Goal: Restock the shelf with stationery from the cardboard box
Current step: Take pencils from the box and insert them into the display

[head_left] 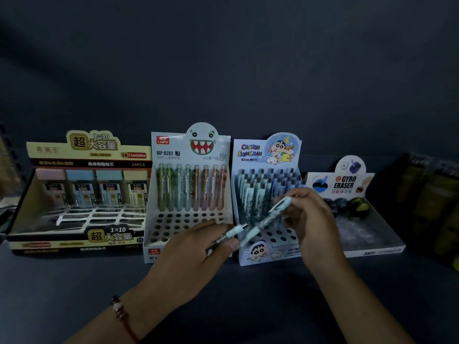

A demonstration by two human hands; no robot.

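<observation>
My right hand (pixel 308 217) pinches the top of a pale blue mechanical pencil (pixel 270 214) that slants down to the left over the front holes of the Crayon Shinchan display box (pixel 268 254). My left hand (pixel 198 247) grips a few more pale pencils (pixel 234 232), their tips poking out to the right beside the slanted one. The back rows of that box hold several upright pencils of the same kind; the front holes stand empty. The cardboard box is out of view.
On the dark shelf stand a pencil-lead display (pixel 82 239) at left, a monster-face pencil display (pixel 188 155) with one back row filled, and a gyro eraser tray (pixel 372 244) at right. Dark yellow-tinted packs (pixel 432 194) sit at the far right.
</observation>
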